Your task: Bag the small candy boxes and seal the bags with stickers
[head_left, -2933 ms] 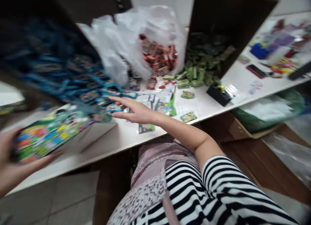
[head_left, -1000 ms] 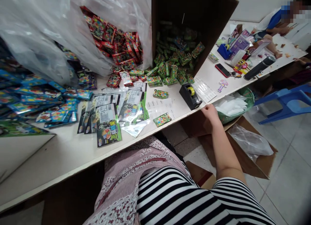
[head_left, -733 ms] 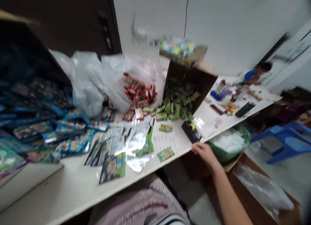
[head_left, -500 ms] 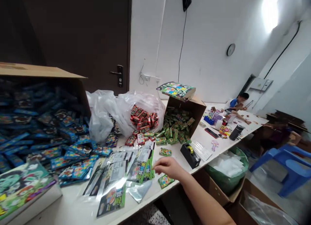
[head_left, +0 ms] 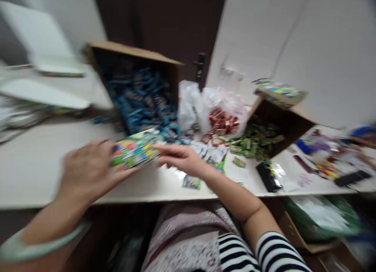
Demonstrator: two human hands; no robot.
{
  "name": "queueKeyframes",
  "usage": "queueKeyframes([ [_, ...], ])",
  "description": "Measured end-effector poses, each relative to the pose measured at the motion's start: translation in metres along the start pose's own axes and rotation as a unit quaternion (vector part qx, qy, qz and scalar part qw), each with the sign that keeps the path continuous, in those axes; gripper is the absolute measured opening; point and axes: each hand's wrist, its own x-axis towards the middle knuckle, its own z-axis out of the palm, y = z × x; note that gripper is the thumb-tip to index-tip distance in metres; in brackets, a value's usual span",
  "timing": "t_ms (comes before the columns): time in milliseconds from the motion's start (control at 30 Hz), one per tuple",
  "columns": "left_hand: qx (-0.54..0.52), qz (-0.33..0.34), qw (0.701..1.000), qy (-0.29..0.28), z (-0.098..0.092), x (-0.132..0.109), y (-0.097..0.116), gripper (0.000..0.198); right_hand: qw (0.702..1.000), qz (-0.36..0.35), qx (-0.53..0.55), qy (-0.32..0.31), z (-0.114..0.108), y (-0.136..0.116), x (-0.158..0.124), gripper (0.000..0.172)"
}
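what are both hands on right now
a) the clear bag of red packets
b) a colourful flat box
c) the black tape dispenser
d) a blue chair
b: the left hand and the right hand each grip an end of the colourful flat box above the table, while the tape dispenser and the bag of red packets sit untouched farther right.

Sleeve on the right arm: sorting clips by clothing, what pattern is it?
Black and white stripes on the sleeve, head view.

White walls (head_left: 308,49), dark door (head_left: 164,25)
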Motion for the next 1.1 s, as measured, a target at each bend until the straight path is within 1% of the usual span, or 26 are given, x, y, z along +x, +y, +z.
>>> queueKeyframes([
  [67, 0.110, -0.013, 0.994, -0.017, 0.005, -0.008, -0.002, 0.066, 0.999, -0.027, 0.012, 0.034, 0.009, -0.002, 0.005, 0.051],
  [100, 0.143, -0.008, 0.990, -0.020, 0.009, -0.009, -0.004, 0.066, 0.998, -0.027, 0.014, 0.064, 0.013, -0.001, 0.008, 0.057],
  [167, 0.169, 0.009, 0.986, -0.013, 0.015, -0.011, -0.008, 0.071, 0.994, -0.022, 0.013, 0.108, 0.021, 0.006, 0.016, 0.066],
  [233, 0.177, 0.019, 0.984, -0.001, 0.017, -0.012, -0.009, 0.072, 0.992, -0.014, 0.019, 0.123, 0.029, 0.013, 0.022, 0.069],
  [333, 0.177, 0.035, 0.984, 0.009, 0.016, -0.016, -0.005, 0.068, 0.993, 0.014, 0.040, 0.114, 0.035, 0.026, 0.028, 0.066],
  [433, 0.178, 0.045, 0.983, 0.008, 0.013, -0.019, -0.003, 0.063, 0.992, 0.042, 0.046, 0.110, 0.037, 0.036, 0.032, 0.062],
  [567, 0.186, 0.047, 0.981, -0.004, 0.012, -0.021, -0.004, 0.065, 0.992, 0.059, 0.039, 0.107, 0.038, 0.043, 0.039, 0.063],
  [733, 0.206, 0.045, 0.977, -0.042, 0.008, -0.021, 0.002, 0.076, 0.993, 0.072, 0.017, 0.090, 0.036, 0.044, 0.051, 0.062],
  [800, 0.212, 0.037, 0.974, -0.065, 0.006, -0.019, 0.004, 0.078, 0.993, 0.076, 0.005, 0.090, 0.037, 0.043, 0.053, 0.057],
  [867, 0.215, 0.028, 0.973, -0.084, 0.005, -0.017, 0.005, 0.077, 0.992, 0.085, -0.009, 0.096, 0.037, 0.041, 0.055, 0.049],
  [967, 0.209, 0.014, 0.973, -0.093, 0.006, -0.015, 0.005, 0.078, 0.989, 0.106, -0.033, 0.100, 0.038, 0.037, 0.057, 0.042],
  [1100, 0.192, -0.001, 0.977, -0.091, 0.006, -0.014, 0.004, 0.079, 0.987, 0.123, -0.048, 0.093, 0.037, 0.033, 0.063, 0.042],
])
